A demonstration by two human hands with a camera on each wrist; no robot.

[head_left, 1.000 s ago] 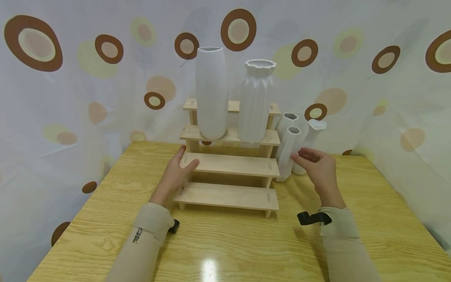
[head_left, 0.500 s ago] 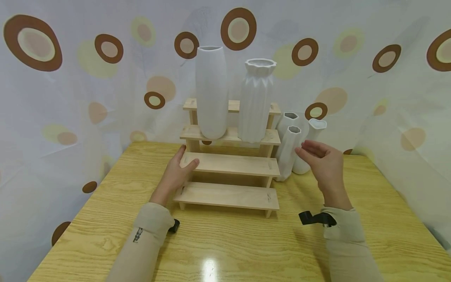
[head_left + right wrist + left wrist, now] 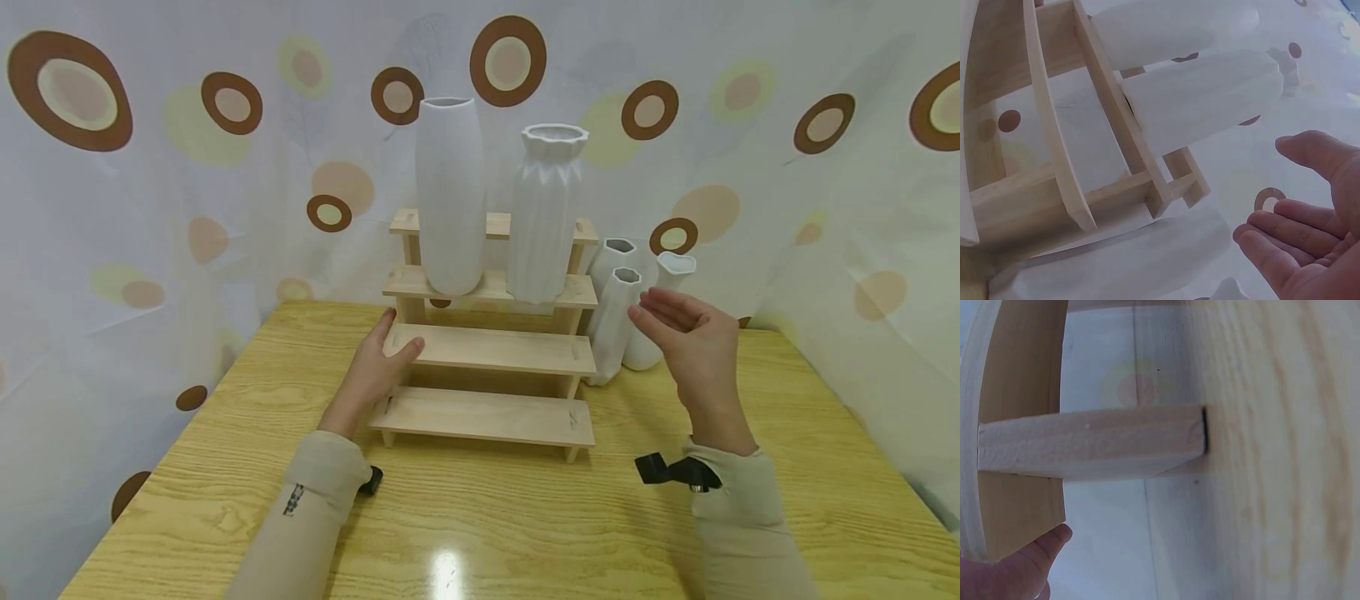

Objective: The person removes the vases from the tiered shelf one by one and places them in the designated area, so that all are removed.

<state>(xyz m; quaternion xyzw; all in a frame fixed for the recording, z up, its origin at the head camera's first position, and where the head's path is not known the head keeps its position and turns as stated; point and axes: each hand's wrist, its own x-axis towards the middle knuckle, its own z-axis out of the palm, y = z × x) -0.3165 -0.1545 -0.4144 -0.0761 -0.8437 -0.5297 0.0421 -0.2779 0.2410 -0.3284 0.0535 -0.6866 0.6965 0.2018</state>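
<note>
A four-tiered wooden display stand (image 3: 487,348) stands on the table. My left hand (image 3: 372,369) holds its left end, thumb over the second step from the bottom; the left wrist view shows fingertips (image 3: 1054,540) at a plank's end. A tall smooth white vase (image 3: 452,200) and a pleated white vase (image 3: 545,225) stand upright on the third step. To the stand's right are a slim faceted vase (image 3: 609,333), one behind it (image 3: 600,268) and a flared-rim vase (image 3: 642,352). My right hand (image 3: 701,358) hovers beside these, fingers loosely bent, holding nothing.
The wood-grain table (image 3: 480,517) extends in front of the stand and to both sides. A patterned curtain (image 3: 247,192) hangs close behind the stand and vases. Black wrist mounts (image 3: 671,471) jut from the sleeves.
My right hand has drawn away from the slim faceted vase, moving right and slightly up. The left hand, stand and vases have stayed put.
</note>
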